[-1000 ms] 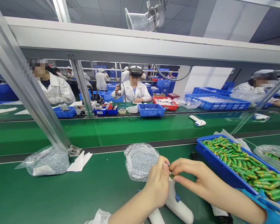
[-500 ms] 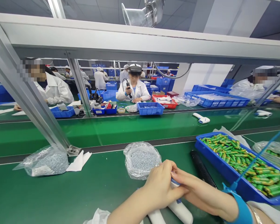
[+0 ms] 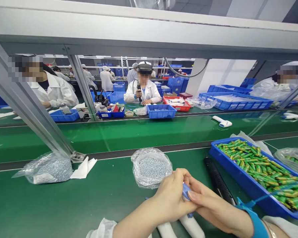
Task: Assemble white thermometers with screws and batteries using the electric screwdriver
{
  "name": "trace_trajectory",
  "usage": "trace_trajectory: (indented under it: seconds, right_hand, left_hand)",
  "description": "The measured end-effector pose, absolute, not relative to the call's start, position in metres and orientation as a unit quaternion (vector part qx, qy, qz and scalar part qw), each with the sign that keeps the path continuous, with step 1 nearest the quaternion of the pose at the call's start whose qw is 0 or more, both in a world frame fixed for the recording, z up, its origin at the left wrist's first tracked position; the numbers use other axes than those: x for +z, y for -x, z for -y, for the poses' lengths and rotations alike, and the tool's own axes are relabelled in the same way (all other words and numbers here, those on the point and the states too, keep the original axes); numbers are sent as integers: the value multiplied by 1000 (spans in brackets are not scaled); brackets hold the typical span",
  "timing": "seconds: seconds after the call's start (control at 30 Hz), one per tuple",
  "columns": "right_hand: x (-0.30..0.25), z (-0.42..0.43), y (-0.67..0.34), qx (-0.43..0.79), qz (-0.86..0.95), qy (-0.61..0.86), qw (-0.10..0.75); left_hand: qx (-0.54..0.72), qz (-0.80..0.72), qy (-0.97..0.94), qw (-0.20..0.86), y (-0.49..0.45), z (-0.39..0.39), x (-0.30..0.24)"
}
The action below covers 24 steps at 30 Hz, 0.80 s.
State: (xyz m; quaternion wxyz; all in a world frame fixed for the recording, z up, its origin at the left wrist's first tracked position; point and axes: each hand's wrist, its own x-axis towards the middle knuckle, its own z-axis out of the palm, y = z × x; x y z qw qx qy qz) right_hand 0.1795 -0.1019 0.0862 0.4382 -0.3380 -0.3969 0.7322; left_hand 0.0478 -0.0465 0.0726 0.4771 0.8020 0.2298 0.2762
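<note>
My left hand (image 3: 172, 196) and my right hand (image 3: 201, 193) are closed together around a white-and-blue thermometer gun (image 3: 186, 191). Mostly its blue part shows between my fingers; the rest is hidden. My right thumb presses on the blue part. Below my hands, white handles (image 3: 166, 229) of similar devices lie on the green table, partly cut off by the frame. Just beyond my left hand sits an open clear bag of small silvery screws (image 3: 152, 168). A black electric screwdriver (image 3: 218, 180) lies to the right, behind my right wrist.
A blue tray (image 3: 240, 180) of green batteries (image 3: 260, 168) stands at right. At left, another screw bag (image 3: 49, 168) and white paper (image 3: 83, 168) lie by a metal post (image 3: 39, 96). Beyond runs a green belt (image 3: 129, 132) carrying a thermometer gun (image 3: 222, 121). Co-workers sit opposite.
The view has tilted down slightly. My right thumb and fingers have shifted on the thermometer gun, and more of its blue part shows. My left hand keeps about the same place.
</note>
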Motion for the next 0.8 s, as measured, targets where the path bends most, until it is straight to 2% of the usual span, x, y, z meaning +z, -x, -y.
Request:
trace_trajectory:
  seconds: [0.1, 0.27, 0.43, 0.53, 0.7, 0.8]
  right_hand:
    - [84, 100, -183, 669, 483, 386, 413]
    - [85, 64, -217, 422, 640, 543, 343]
    - [88, -6, -266, 311, 584, 613, 432]
    - [80, -22, -283, 245, 558, 651, 453]
    - [67, 1, -304, 172, 579, 707, 367]
    - [73, 20, -336, 102, 576, 749, 311]
  left_hand:
    - [280, -215, -799, 487, -45, 42, 65]
    - [286, -257, -827, 410, -6, 22, 58]
    - [27, -273, -888, 370, 41, 14, 63]
    - [-51, -236, -913, 330, 47, 17, 65]
    - [-48, -253, -932, 254, 40, 20, 62]
    - [-20, -276, -928, 249, 37, 21, 66]
